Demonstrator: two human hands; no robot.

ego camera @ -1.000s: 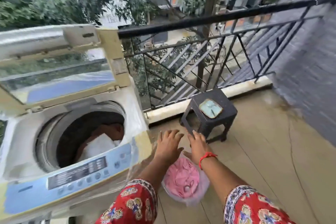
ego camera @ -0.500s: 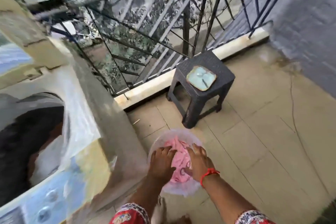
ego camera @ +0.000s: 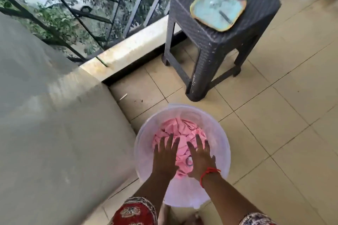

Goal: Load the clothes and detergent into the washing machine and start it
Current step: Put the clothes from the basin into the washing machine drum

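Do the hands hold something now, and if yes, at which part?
Nothing is gripped yet. The left hand and the right hand lie with straight fingers on top of the pink cloth inside the translucent tub.

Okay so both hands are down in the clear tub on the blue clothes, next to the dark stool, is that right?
Not quite: the head view shows the clothes are pink, not blue. Both the left hand and right hand are down in the clear tub, next to the dark stool.
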